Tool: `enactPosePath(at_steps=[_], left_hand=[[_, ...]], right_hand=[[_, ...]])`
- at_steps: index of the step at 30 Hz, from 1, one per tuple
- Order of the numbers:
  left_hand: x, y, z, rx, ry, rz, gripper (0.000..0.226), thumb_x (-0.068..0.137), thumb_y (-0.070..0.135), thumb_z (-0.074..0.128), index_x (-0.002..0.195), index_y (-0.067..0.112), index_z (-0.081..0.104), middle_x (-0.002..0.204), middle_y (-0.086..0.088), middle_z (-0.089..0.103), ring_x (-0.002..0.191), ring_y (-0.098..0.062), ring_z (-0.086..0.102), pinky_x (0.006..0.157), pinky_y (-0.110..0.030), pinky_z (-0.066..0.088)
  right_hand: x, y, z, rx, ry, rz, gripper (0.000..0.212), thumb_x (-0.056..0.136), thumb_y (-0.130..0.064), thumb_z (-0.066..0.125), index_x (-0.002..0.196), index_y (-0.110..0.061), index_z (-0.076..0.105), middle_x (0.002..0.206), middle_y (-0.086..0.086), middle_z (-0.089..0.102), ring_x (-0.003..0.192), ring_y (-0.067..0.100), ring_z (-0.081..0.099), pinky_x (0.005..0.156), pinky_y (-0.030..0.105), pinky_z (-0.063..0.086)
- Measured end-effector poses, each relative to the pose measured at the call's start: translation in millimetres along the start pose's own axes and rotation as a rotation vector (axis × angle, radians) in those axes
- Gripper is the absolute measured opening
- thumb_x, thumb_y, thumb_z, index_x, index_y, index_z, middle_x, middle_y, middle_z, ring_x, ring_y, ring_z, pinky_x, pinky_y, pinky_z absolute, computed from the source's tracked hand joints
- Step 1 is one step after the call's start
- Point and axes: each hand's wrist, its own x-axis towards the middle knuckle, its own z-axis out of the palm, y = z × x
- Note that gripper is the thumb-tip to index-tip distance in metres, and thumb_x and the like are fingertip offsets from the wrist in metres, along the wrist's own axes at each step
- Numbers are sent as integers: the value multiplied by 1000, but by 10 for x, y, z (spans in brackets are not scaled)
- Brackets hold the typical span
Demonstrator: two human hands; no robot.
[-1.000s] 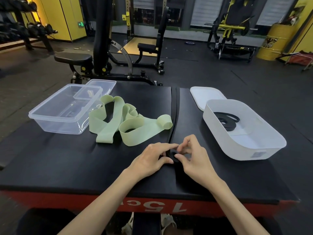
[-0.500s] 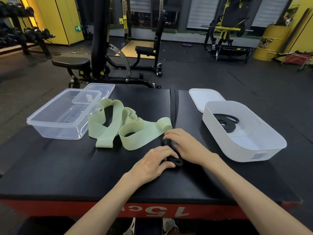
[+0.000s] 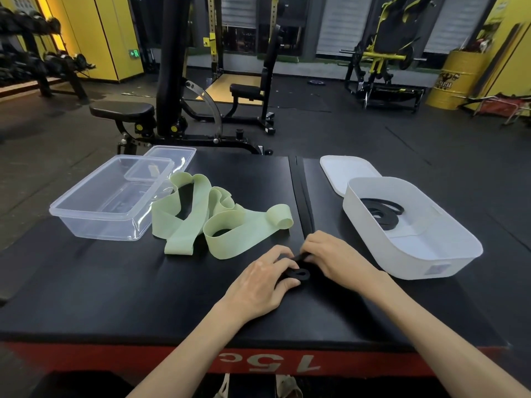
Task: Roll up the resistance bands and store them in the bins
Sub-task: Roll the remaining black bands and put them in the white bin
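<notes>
The black padded counter (image 3: 86,297) bears a clear plastic bin (image 3: 94,226) at ten o'clock, a pale green rubber band (image 3: 230,244) at eleven, and a white plastic bin (image 3: 388,254) at two.

We log the wide pale-green rubber band (image 3: 238,245) as plain, unpatterned | narrow matte-black rubber band (image 3: 298,273) | black coiled band (image 3: 379,215) inside our white opaque plastic bin (image 3: 382,248) | white flat lid (image 3: 342,173) | clear colourless rectangular plastic bin (image 3: 94,218) and clear lid (image 3: 179,156) | black padded platform (image 3: 100,297), red front edge (image 3: 115,357) with white numerals (image 3: 270,363) | yellow steel drum (image 3: 459,70), black emblem.
</notes>
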Motion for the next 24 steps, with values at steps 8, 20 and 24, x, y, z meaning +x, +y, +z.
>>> enactPosePath(at_steps=[8,20,24], left_hand=[[-6,40,-2,12,2,-2,35,90,43,49,107,16,65,109,5,61,98,-13,58,85,-22,47],[-8,55,-16,-19,59,-20,33,86,42,57,103,17,69,97,5,66,80,-5,52,78,-13,42],[-1,47,-36,-59,117,-48,35,82,45,62,98,16,75,92,5,71,71,-4,56,71,-12,47]], right_hand=[[-321,-204,-74,-62,46,8,20,93,-25,44,85,-15,59,79,-3,47,72,17,43,62,31,42],[-358,-374,168,-99,263,133,31,90,-35,46,70,-13,55,68,-4,41,66,16,39,58,27,33],[-303,-357,224,-81,290,160,22,86,-27,52,69,-13,54,68,-4,41,64,16,40,56,27,34]])
